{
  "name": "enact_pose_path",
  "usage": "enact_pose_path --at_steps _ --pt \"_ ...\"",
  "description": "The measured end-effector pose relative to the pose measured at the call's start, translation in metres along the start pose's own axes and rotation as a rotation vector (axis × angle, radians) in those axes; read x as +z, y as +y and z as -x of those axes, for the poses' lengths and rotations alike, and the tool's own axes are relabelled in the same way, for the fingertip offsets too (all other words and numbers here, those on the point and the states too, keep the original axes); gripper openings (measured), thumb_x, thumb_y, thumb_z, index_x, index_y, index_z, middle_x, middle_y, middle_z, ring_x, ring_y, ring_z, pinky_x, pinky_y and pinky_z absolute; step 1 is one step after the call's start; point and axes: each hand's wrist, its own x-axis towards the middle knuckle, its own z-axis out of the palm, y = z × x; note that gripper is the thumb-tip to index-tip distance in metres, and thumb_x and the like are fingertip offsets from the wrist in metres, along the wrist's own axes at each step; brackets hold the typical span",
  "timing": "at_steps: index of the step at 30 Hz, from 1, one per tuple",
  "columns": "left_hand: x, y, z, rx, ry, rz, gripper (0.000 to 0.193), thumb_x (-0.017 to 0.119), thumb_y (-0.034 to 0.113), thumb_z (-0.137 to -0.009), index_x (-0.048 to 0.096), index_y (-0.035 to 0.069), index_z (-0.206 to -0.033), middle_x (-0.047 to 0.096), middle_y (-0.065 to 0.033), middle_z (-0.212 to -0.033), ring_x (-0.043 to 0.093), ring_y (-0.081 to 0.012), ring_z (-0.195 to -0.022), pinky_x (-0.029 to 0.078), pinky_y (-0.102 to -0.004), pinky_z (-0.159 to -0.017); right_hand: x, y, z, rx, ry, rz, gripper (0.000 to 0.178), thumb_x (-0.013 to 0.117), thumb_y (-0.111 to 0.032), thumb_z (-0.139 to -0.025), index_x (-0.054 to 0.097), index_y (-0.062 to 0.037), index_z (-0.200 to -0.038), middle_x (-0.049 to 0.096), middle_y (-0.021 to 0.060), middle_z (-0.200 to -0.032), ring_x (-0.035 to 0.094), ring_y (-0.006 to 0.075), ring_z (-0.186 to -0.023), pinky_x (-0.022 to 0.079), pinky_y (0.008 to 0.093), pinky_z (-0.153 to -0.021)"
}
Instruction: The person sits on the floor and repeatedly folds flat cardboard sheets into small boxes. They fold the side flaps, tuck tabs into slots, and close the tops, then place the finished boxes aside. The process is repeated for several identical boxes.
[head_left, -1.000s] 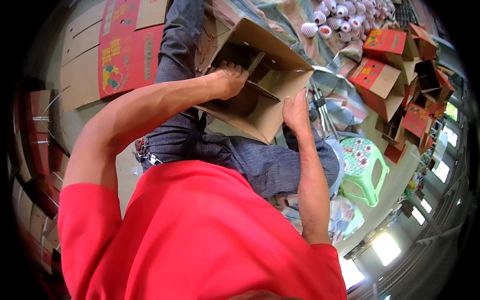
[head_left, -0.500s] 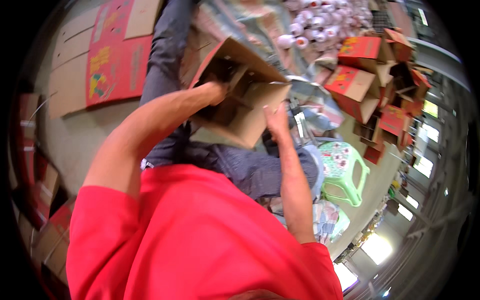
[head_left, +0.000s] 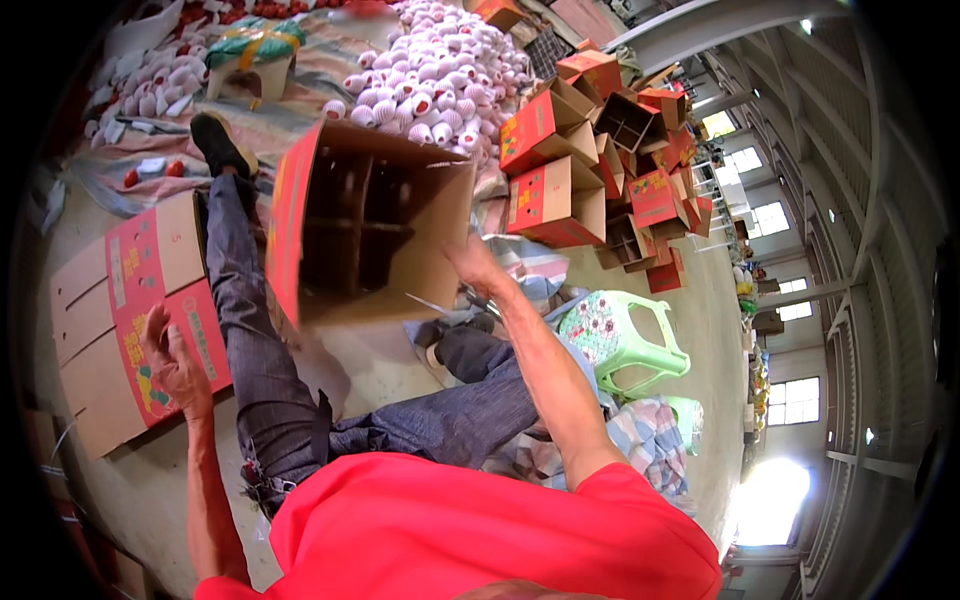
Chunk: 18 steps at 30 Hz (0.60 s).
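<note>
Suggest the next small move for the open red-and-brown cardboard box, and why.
I'd probably swing the open red-and-brown cardboard box right, toward the jumbled pile of red-and-brown cardboard boxes: its crossed brown cardboard dividers are in place, the right hand grips its edge, the open left hand is clear of it, and that pile includes a similarly divided box.

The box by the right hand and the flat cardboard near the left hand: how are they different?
The box is folded into shape; the flat cardboard lies flat. Dividers cross inside the box; the flat cardboard has no hollow to see. Both are red and brown.
</note>
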Motion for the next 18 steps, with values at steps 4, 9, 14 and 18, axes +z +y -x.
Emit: enact_pose_path --at_steps 4,9,14,18 --pt "-0.044 -0.100 0.023 -0.181 0.013 -0.082 0.033 0.056 0.017 -0.111 0.060 -0.003 -0.137 0.066 -0.0115 -0.130 0.062 -0.0220 -0.122 0.046 -0.0352 -0.110 0.011 -0.018 -0.047 -0.168 -0.054 -0.207 0.038 0.059 -0.028 -0.108 0.068 0.0035 -0.128 0.073 0.0133 -0.117 0.065 0.0177 -0.105 0.054 0.0374 -0.090" --pt "-0.089 -0.139 0.076 -0.268 -0.095 -0.198 0.028 0.057 0.016 -0.108 0.062 -0.002 -0.129 0.067 -0.0109 -0.118 0.062 -0.0220 -0.114 0.047 -0.0364 -0.106 0.077 -0.135 -0.048 -0.312 -0.523 -0.133 0.052 0.063 -0.040 -0.108 0.062 -0.0001 -0.140 0.072 0.0086 -0.125 0.064 0.0187 -0.114 0.053 0.0360 -0.096" --pt "-0.127 -0.145 0.113 -0.390 -0.206 -0.219 0.023 0.059 0.012 -0.103 0.064 0.000 -0.121 0.065 -0.0087 -0.109 0.061 -0.0196 -0.103 0.049 -0.0351 -0.096 0.148 -0.176 -0.059 -0.235 -0.950 0.066 0.054 0.065 -0.044 -0.106 0.063 -0.0020 -0.140 0.070 0.0066 -0.122 0.063 0.0187 -0.111 0.053 0.0356 -0.095" --pt "-0.151 -0.144 0.119 -0.453 -0.242 -0.237 0.019 0.060 0.009 -0.099 0.066 0.001 -0.115 0.065 -0.0069 -0.101 0.061 -0.0177 -0.095 0.051 -0.0341 -0.088 0.097 -0.180 -0.099 -0.143 -0.747 0.164 0.050 0.069 -0.037 -0.103 0.061 -0.0123 -0.146 0.066 0.0061 -0.135 0.062 0.0222 -0.120 0.053 0.0358 -0.100"
